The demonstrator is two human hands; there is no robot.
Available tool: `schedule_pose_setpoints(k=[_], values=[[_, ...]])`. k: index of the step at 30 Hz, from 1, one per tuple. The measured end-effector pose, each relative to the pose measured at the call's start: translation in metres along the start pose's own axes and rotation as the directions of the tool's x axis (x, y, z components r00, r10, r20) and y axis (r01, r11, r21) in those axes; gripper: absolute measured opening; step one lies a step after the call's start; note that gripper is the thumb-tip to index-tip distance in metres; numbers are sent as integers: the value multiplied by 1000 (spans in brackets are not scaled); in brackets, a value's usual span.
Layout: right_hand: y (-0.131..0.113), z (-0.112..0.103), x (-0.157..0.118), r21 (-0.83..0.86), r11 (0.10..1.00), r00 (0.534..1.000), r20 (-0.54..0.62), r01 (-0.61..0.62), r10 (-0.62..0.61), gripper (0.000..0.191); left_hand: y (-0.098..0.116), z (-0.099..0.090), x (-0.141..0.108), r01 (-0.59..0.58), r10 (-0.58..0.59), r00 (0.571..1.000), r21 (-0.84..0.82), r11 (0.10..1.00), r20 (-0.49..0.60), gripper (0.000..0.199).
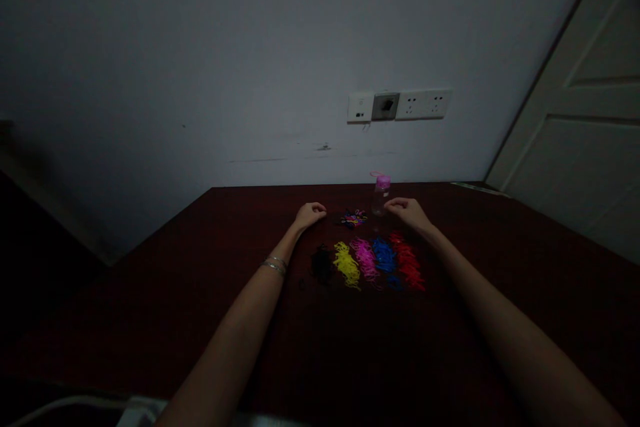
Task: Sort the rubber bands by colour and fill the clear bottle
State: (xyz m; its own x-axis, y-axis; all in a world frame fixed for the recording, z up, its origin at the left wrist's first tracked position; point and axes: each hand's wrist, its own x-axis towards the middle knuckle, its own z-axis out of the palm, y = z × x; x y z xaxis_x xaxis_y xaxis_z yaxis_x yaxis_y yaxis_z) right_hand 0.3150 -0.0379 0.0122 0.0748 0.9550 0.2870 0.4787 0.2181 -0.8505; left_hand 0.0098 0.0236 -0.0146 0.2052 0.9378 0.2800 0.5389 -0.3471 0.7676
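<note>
My left hand [310, 214] rests on the table left of a small mixed-colour pile of rubber bands [354, 217]. Its fingers are curled closed, and whatever they may hold is hidden. Fingertips pressed together, my right hand [406, 211] is beside a clear bottle with a pink cap [381, 200]; I cannot tell whether it touches the bottle or holds a band. Nearer to me lie rubber bands sorted by colour: a black pile [321, 263], a yellow pile [347, 265], a pink pile [366, 259], a blue pile [384, 255] and a red pile [407, 261].
The dark red-brown table [165, 293] meets a pale wall [200, 67] at the back. Wall sockets [423, 105] sit above the bottle. A white panelled door [590, 120] stands at the right. A pale cable [75, 401] runs along the lower left. The light is dim.
</note>
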Motion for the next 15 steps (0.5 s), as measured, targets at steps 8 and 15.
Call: schedule_pose_setpoints(k=[8,15], values=[[42,-21,-8,-171,983,934,-357,-64,-1,38,26,-5,-24,-90,74,995,241,966,73,23],[51,-24,-8,-198,977,924,-382,-80,-1,38,39,-2,-41,-318,240,944,427,846,229,31]])
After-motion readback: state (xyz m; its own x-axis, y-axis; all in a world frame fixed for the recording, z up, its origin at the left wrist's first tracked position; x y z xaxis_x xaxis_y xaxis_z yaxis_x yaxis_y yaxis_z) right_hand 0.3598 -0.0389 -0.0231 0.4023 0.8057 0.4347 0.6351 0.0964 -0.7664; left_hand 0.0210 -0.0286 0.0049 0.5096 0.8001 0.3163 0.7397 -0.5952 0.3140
